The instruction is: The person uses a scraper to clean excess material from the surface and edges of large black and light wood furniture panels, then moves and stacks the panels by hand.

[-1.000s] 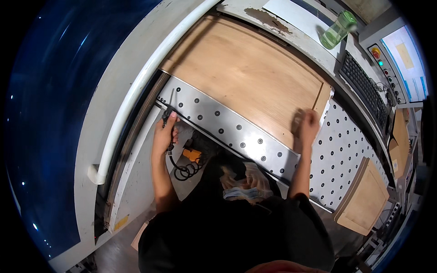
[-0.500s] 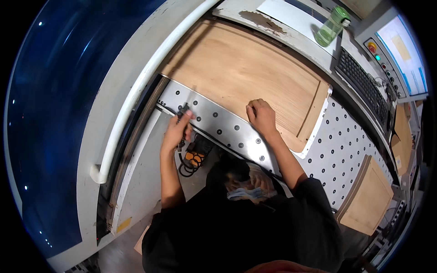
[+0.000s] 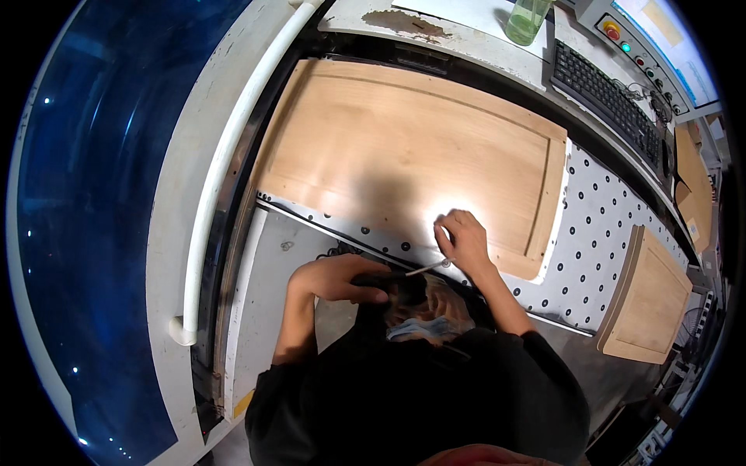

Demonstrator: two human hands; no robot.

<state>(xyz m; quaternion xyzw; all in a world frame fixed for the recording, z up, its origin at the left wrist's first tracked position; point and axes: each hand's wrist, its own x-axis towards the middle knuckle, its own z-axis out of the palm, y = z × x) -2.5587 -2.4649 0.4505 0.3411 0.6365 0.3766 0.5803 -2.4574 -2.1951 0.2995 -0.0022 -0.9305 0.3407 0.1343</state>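
My left hand (image 3: 338, 278) is closed around a black air blow gun (image 3: 377, 281), whose thin pale nozzle points right toward my other hand. It is held close to my body, just off the bed's near edge. My right hand (image 3: 466, 239) rests by the near edge of a light wooden cabinet door (image 3: 388, 132), its fingers curled, with nothing visible in them. The door has a grooved border and lies on a white machine bed (image 3: 594, 241) dotted with black round fittings. A bright glare beside my right fingers and a dark shadow fall on the wood.
A second wooden door (image 3: 649, 303) lies to the right. Beyond the bed are a black keyboard (image 3: 606, 101), a green bottle (image 3: 526, 22) and a control panel with buttons (image 3: 633, 48). A white rounded bar (image 3: 225, 155) and a blue cover (image 3: 93, 194) stand at the left.
My left hand has drawn back toward my body with the blow gun, its nozzle now pointing right. The door appears closer to the bed's near edge. The whole view has shifted.
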